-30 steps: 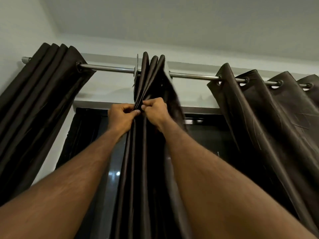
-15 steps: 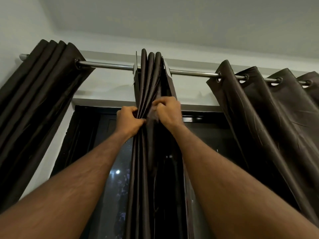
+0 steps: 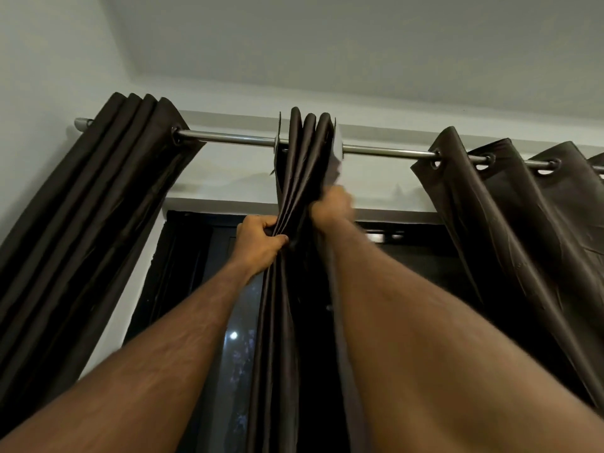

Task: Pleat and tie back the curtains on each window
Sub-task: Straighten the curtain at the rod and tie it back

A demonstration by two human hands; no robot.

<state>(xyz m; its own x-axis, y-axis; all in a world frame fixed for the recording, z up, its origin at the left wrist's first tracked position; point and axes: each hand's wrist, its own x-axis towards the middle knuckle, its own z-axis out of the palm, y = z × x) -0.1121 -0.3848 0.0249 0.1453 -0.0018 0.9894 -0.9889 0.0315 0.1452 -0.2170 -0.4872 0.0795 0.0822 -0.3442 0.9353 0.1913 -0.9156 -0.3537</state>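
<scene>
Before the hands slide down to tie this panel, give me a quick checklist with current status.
1. Left hand grips the gathered dark brown middle curtain panel: ok.
2. Right hand holding the folds: cannot tell, blurred.
3. Pleats stacked evenly at the top: ok.
4. Panel hanging on the silver metal rod: ok.
5. Tie-back within reach: cannot tell, none visible.
6. Right-side dark curtain pleated: not ok, spread out.

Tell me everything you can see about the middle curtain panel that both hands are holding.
The middle curtain panel is dark brown, smooth, slightly shiny fabric. It hangs from the metal rod, gathered into tight upright pleats, in front of the dark window. The left hand grips its left folds; the right hand, blurred, grips higher on its right side.
</scene>
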